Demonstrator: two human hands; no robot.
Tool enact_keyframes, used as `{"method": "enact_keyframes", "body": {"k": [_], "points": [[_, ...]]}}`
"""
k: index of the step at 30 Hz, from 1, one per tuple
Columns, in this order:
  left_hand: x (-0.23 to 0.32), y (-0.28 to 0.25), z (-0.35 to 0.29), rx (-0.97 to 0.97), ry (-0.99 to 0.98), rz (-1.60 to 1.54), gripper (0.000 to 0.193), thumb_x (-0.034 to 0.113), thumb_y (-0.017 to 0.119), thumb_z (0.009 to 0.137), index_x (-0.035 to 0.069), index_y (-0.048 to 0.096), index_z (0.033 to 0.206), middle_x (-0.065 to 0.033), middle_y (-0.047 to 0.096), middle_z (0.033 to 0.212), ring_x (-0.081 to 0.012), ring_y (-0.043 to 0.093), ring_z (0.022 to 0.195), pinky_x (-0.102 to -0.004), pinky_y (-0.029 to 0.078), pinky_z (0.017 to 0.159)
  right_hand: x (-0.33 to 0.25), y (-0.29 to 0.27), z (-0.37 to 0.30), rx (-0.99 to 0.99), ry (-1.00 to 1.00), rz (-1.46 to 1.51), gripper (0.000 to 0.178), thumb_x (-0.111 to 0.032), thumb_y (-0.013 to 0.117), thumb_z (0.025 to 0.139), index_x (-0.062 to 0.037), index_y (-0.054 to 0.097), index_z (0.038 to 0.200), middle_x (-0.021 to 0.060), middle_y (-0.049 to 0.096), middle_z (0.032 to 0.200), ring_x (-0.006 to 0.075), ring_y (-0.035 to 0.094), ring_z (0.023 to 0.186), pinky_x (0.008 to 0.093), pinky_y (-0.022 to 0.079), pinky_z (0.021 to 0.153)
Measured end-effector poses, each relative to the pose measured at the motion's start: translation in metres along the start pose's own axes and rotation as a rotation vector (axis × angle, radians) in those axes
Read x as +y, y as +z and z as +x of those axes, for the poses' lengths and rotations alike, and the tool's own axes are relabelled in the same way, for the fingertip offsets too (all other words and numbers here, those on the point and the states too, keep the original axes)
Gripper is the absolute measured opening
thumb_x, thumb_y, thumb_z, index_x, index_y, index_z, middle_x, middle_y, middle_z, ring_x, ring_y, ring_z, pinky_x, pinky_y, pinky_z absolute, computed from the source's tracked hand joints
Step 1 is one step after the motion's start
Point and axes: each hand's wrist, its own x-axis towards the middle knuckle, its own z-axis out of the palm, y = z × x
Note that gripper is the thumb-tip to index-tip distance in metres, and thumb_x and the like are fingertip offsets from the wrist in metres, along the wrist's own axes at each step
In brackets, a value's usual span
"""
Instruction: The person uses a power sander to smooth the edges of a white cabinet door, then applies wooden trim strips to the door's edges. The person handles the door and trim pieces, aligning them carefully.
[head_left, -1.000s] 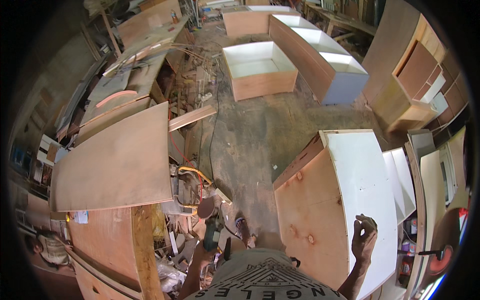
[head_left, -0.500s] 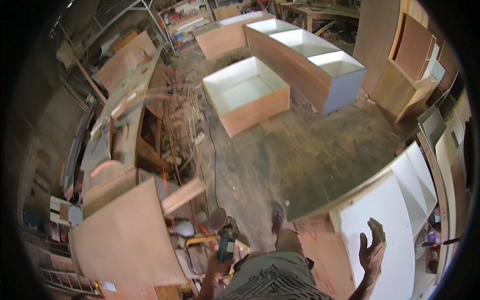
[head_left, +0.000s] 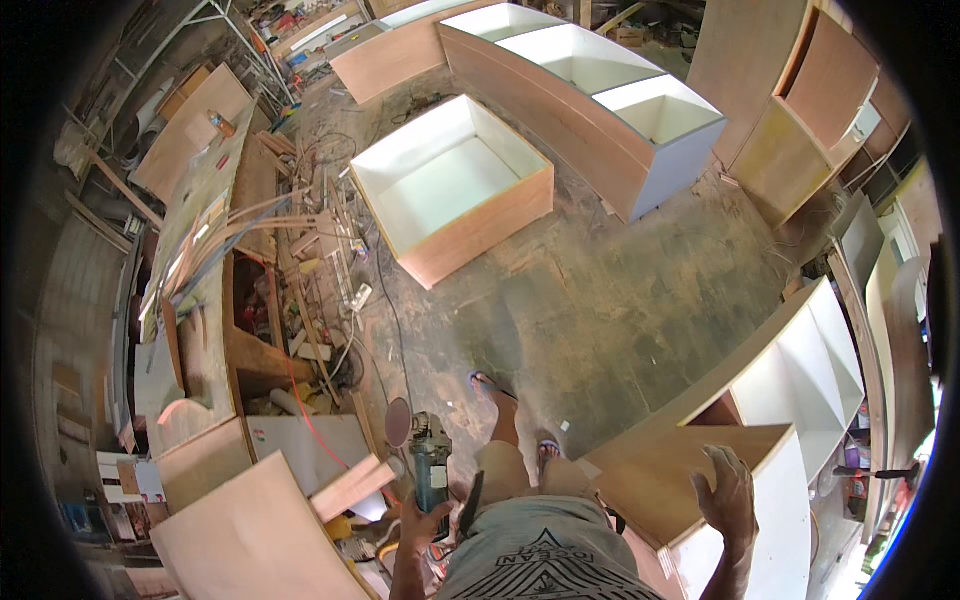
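"Where is the sander (head_left: 431, 472)?"

"On my feed it sits on the near side of the square box (head_left: 485, 228), well apart from it. My left hand (head_left: 424, 520) is clamped around its body, the round disc (head_left: 398, 423) uppermost."

"And the right hand (head_left: 730, 502)?"

"Nearer than the box and to its right, by the white cabinet (head_left: 780, 520). I see its fingers spread apart; I can't tell whether it touches the cabinet's edge."

"Any room?"

"A broad stretch of floor (head_left: 625, 310) runs along the box's near right side. Well left of the box stands a workbench (head_left: 218, 170)."

"Counts?"

"One sander, one square box, two feet (head_left: 548, 450) nearer than it, and, beyond its right edge, one long cabinet (head_left: 560, 120) with three open compartments."
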Motion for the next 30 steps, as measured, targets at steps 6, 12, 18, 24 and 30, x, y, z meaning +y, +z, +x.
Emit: {"method": "enact_keyframes", "body": {"k": [6,12,18,24,30], "points": [[0.057,-0.003,0.124,0.088,0.080,-0.051,0.040,0.017,0.080,0.077,0.000,0.064,0.110,-0.0042,0.068,0.088,-0.0142,0.064,0.076,-0.0308,0.052,0.072,-0.052,0.016,0.107,-0.311,0.203,-0.129,0.051,-0.027,0.072,0.085,-0.0016,0.060,0.127,0.0207,0.063,0.125,0.0386,0.060,0.115,0.0465,0.047,0.099],[0.114,-0.055,0.241,0.165,0.126,-0.219,0.042,0.014,0.080,0.078,-0.001,0.062,0.113,-0.0049,0.067,0.096,-0.0127,0.062,0.078,-0.0306,0.053,0.071,-0.116,0.072,0.230,-0.309,0.102,-0.062,0.049,-0.029,0.069,0.089,-0.0003,0.059,0.127,0.0233,0.063,0.124,0.0422,0.059,0.115,0.0479,0.048,0.097],[0.248,-0.128,0.364,0.374,0.371,-0.209,0.051,0.012,0.079,0.080,-0.004,0.057,0.123,-0.0072,0.067,0.105,-0.0154,0.061,0.094,-0.0333,0.051,0.086,-0.121,0.163,0.301,-0.676,0.130,-0.103,0.054,-0.041,0.063,0.092,-0.0008,0.060,0.128,0.0263,0.064,0.122,0.0441,0.060,0.116,0.0493,0.049,0.095],[0.419,-0.267,0.467,0.875,0.744,-0.357,0.054,0.018,0.079,0.076,-0.007,0.057,0.119,-0.0106,0.067,0.100,-0.0183,0.062,0.089,-0.0331,0.050,0.086,-0.164,0.241,0.451,-0.844,-0.017,-0.223,0.052,-0.036,0.068,0.089,0.0006,0.061,0.124,0.0211,0.069,0.114,0.0362,0.066,0.108,0.0465,0.052,0.092],[0.554,-0.396,0.491,1.181,0.923,-0.565,0.046,0.020,0.079,0.079,-0.003,0.059,0.114,-0.0080,0.065,0.094,-0.0196,0.064,0.083,-0.0332,0.054,0.072,-0.226,0.293,0.610,-0.737,-0.154,-0.066,0.052,-0.036,0.068,0.088,0.0004,0.060,0.125,0.0228,0.068,0.116,0.0384,0.066,0.108,0.0471,0.052,0.091]]}}
